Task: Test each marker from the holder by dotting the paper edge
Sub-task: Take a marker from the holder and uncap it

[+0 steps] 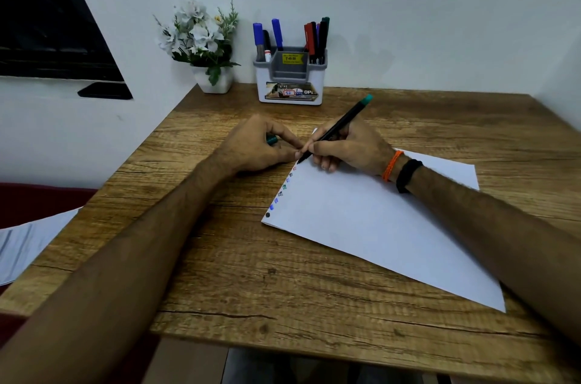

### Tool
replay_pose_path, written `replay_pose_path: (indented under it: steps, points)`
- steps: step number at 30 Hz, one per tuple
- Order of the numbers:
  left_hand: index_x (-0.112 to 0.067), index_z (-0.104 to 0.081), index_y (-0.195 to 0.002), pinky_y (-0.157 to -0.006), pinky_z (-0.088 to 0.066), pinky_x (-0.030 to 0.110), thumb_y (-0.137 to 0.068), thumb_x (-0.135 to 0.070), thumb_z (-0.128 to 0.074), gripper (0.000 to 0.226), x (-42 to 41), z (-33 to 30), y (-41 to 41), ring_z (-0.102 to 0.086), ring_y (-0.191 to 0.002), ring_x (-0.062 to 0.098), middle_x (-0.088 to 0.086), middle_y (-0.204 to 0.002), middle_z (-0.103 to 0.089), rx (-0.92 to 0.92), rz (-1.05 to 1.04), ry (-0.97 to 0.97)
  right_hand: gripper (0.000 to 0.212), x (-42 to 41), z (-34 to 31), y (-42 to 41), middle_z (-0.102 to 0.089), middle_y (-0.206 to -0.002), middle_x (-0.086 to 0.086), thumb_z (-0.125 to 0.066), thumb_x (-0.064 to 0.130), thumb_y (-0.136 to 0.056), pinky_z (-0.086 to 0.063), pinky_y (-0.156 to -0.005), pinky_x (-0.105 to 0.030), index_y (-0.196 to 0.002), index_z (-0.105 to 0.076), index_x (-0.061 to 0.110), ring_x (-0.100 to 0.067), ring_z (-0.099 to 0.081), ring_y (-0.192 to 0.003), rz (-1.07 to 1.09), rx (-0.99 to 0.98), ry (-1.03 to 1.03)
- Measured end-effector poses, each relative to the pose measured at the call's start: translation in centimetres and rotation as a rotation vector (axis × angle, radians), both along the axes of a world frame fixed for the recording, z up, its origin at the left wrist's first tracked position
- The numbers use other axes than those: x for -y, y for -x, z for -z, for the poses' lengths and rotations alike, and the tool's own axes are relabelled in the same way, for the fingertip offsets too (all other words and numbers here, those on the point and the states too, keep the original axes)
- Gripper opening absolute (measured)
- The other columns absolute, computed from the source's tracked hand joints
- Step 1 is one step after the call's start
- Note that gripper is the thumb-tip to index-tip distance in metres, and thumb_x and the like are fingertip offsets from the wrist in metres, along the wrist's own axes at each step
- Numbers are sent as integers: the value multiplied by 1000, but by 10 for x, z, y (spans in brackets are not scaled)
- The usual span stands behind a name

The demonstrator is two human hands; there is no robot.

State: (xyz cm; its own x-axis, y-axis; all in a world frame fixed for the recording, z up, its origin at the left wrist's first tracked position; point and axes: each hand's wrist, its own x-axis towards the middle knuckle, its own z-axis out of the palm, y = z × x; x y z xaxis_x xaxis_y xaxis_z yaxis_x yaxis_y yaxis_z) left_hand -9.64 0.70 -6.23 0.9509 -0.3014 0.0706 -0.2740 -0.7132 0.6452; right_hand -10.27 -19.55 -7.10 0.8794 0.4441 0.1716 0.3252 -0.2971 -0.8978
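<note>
My right hand (349,147) grips a thin black marker with a teal end (341,122), its tip down at the left edge of the white paper (377,226). A row of several coloured dots (281,192) runs along that edge below the tip. My left hand (257,147) rests on the table just left of the paper and holds the teal cap (272,140) in its curled fingers, its fingertips by the marker tip. The white and grey holder (290,75) stands at the back with several blue, red, black and green markers upright in it.
A white pot of artificial flowers (201,44) stands left of the holder against the wall. The wooden table (283,283) ends at its left and front edges. Some white papers (28,242) lie off the table at the far left. A dark screen (47,22) hangs on the left wall.
</note>
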Motion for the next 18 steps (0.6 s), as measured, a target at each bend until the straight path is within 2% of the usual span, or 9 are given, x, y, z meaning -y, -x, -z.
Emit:
replay_pose_path:
  steps: [4,8,11,15,18]
  points:
    - [-37,-75,-96,-94,-50,41,-76,-35,-78,20,0,1,-1,-56,-105,9,-13,-106,-67,-4,-4,1,12,0,-1,0,-71,-64,1,-59,-4,-89,-49,-48,-18,-91,-69,-10,-10,-63,-52,-19,-2,-3]
    - [-37,-75,-97,-94,-51,40,-76,-35,-79,21,0,1,-1,-57,-104,7,-14,-104,-67,3,1,1,12,0,-1,1,-71,-64,1,-59,-3,-90,-49,-49,-18,-90,-70,-9,-11,-63,-53,-4,-5,-6]
    - [-37,-75,-96,-93,-50,40,-76,-36,-79,21,0,1,-1,-56,-105,8,-14,-106,-67,4,-1,0,11,0,-1,1,-72,-69,-7,-60,-2,-89,-49,-49,-19,-90,-70,-8,-13,-63,-54,-9,-6,1]
    - [-37,-75,-96,-95,-49,41,-75,-37,-79,21,1,1,0,-55,-108,10,-12,-110,-67,6,-5,-5,11,0,-2,1,-71,-67,-6,-60,-2,-89,-50,-49,-19,-86,-71,-3,-11,-63,-53,21,-3,2]
    - [-36,-75,-97,-93,-50,39,-75,-37,-79,22,0,1,0,-57,-102,7,-15,-101,-66,13,10,2,14,0,-1,1,-70,-71,-17,-60,-3,-88,-49,-49,-20,-83,-72,2,-14,-63,-53,14,-3,-3]
